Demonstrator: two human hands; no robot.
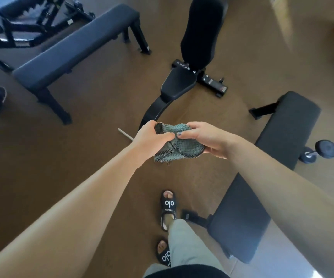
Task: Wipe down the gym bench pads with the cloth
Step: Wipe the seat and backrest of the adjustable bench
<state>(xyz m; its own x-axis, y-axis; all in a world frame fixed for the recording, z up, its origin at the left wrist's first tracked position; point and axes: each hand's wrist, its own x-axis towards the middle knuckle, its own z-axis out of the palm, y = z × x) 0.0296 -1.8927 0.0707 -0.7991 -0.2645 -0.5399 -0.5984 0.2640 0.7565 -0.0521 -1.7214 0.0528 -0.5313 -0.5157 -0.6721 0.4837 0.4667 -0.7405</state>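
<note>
Sandals (168,209) on brown floor (94,149). Flat bench (262,177) at right, long axis running away. Both hands, left hand (150,139) and right hand (204,138), hold bunched cloth (177,143) mid-air, fingers curled around it. Beyond: upright bench (198,37), long bench (71,47) angled left.

A dumbbell (318,151) lies on the brown floor (82,157) near black slide sandals (168,209)

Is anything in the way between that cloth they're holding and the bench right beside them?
Nothing visible. Both hands, left and right, grip the green cloth in the air, and the flat bench pad to the person's right lies bare, with only open floor between.
</note>
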